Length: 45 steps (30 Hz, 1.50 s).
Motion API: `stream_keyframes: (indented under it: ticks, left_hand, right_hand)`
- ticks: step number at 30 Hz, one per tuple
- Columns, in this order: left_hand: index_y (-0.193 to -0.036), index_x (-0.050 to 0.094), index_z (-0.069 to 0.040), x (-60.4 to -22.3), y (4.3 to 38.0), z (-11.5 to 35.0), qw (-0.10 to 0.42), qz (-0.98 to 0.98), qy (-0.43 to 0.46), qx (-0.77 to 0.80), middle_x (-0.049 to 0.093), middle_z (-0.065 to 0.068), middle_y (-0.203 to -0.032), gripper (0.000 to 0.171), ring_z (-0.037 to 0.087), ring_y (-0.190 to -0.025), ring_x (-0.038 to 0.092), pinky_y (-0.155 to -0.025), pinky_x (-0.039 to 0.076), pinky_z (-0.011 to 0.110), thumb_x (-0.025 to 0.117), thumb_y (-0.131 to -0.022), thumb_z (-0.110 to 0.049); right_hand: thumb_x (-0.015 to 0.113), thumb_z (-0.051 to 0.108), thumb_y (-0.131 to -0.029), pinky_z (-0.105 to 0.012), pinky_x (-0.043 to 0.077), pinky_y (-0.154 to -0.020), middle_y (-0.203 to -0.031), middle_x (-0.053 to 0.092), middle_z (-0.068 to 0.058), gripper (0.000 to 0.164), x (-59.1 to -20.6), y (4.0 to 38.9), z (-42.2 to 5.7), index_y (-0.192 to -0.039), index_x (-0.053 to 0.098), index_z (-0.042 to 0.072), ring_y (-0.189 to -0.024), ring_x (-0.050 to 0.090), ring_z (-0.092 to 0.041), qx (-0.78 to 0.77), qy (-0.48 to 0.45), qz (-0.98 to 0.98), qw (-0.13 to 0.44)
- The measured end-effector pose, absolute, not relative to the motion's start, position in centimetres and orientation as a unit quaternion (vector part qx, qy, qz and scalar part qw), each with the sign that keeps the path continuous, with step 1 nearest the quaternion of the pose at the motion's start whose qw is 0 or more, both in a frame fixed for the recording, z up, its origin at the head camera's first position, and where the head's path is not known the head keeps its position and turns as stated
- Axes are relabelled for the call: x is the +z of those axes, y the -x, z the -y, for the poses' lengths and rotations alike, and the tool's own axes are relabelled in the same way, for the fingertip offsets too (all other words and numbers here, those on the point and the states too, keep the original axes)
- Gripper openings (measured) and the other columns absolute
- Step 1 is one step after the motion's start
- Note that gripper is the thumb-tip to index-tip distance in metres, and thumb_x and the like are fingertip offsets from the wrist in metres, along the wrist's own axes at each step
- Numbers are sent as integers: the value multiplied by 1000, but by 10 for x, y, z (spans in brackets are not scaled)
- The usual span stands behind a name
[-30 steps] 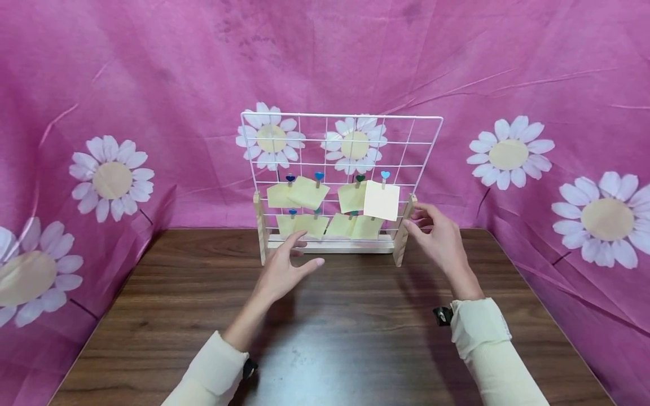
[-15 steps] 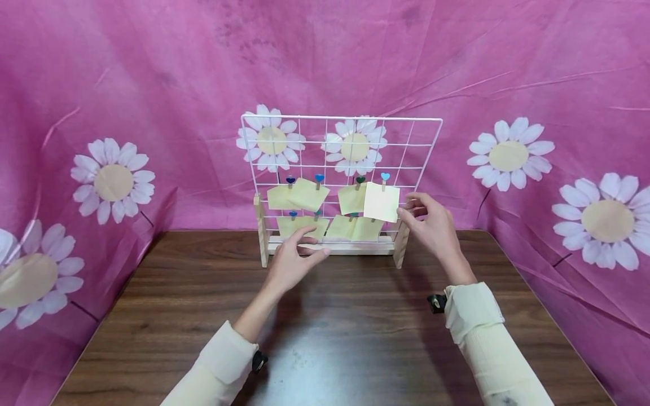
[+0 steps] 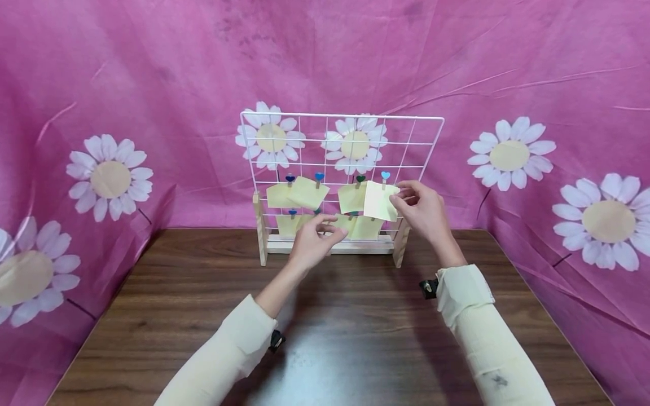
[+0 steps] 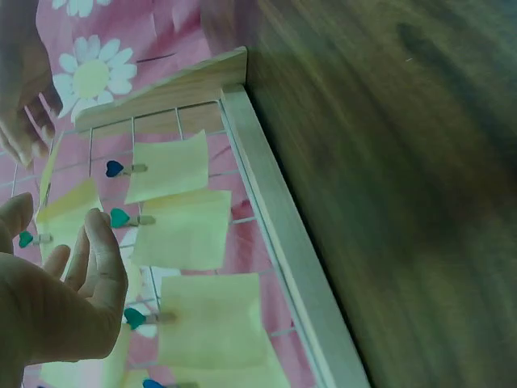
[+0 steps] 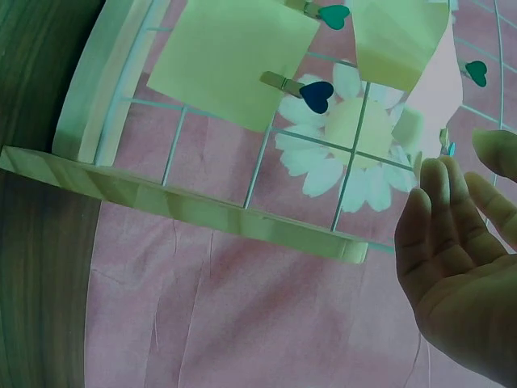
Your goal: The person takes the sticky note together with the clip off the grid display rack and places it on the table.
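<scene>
A white wire grid in a wooden stand carries two rows of yellow sticky notes, held by small clothespins with heart-shaped heads. My right hand is at the right edge of the upper-right note, below its light blue heart clothespin. In the right wrist view, the thumb and fingers of that hand stand apart. My left hand hovers before the lower row with nothing in it, hiding part of a note. Its fingers curve loosely, as the left wrist view shows, close to a green heart clothespin.
The stand's wooden side posts and its base bar rest on the brown wooden table. A pink cloth printed with white daisies hangs behind and on both sides.
My right hand has moved left and slightly up, from beside the right post to the upper-right note. My left hand has moved right and a little up, its thumb and fingers closer together.
</scene>
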<state>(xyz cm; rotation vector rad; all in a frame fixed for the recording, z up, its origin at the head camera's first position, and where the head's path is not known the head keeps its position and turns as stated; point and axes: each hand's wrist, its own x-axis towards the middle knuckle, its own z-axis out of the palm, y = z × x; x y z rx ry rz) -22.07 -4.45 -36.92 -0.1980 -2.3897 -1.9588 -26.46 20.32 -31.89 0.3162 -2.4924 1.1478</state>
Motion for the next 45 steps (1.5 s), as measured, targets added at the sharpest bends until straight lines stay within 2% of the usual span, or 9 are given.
stream_keyframes:
  ticks: [4,10,13,19,22,25,29,38,45]
  left_hand:
    - [-127,66,-7,-363,229,34,5,763,58,-643,72,11,-107,42,24,-88,70,-62,61,35,78,-89,-22]
    - [-129,63,-2,-361,239,20,-25,736,43,-675,70,14,-112,47,37,-100,71,-73,61,48,78,-91,-26]
    - [-128,64,-2,-361,245,12,-25,716,36,-696,71,14,-113,48,40,-102,70,-72,61,48,79,-90,-26]
    - [-125,66,-4,-360,249,0,-14,691,21,-722,74,13,-109,41,40,-100,71,-73,60,50,79,-90,-23]
    - [-124,66,-4,-359,250,-2,-11,692,22,-721,75,13,-108,37,42,-100,70,-68,62,44,77,-91,-16]
    - [-122,67,-2,-358,254,-4,-3,698,29,-715,75,15,-106,32,42,-98,71,-61,61,36,75,-92,-11]
    - [-115,68,1,-357,259,-9,-1,706,32,-707,75,19,-104,25,42,-96,71,-59,61,36,72,-93,-7]
    - [-107,70,1,-353,265,-11,-8,713,10,-701,73,22,-102,15,26,-76,74,-58,60,34,69,-92,-1]
    - [-106,70,0,-354,266,-7,-11,709,-4,-705,72,25,-105,14,34,-82,74,-55,58,29,69,-93,-2]
  right_hand:
    - [69,15,-96,-12,48,-68,-102,73,-18,33,-318,268,-199,-124,67,-1,-89,71,-30,414,-116,884,184]
    - [69,14,-95,-12,49,-62,-100,73,-19,32,-315,272,-192,-124,67,0,-87,71,-30,421,-123,880,182]
    - [69,15,-96,-12,49,-63,-101,73,-20,35,-312,274,-189,-127,67,-1,-88,71,-30,418,-120,881,186]
    - [68,17,-96,-32,56,-74,-103,74,-19,41,-309,278,-183,-133,64,1,-92,71,-31,397,-110,891,189]
    - [66,19,-96,-39,58,-76,-104,74,-18,44,-308,279,-179,-137,62,3,-93,71,-31,389,-107,897,180]
    - [65,19,-97,-39,58,-73,-103,74,-17,44,-305,282,-176,-138,61,4,-92,72,-29,382,-107,901,176]
    - [64,20,-97,-37,57,-71,-100,74,-15,46,-303,284,-176,-140,60,4,-90,72,-28,370,-102,906,178]
    - [62,24,-98,-31,52,-63,-95,73,-14,40,-301,287,-172,-132,63,1,-79,67,-26,347,-74,920,169]
    - [60,24,-99,-30,50,-59,-95,71,-16,44,-299,288,-168,-135,61,0,-76,64,-26,344,-73,922,163]
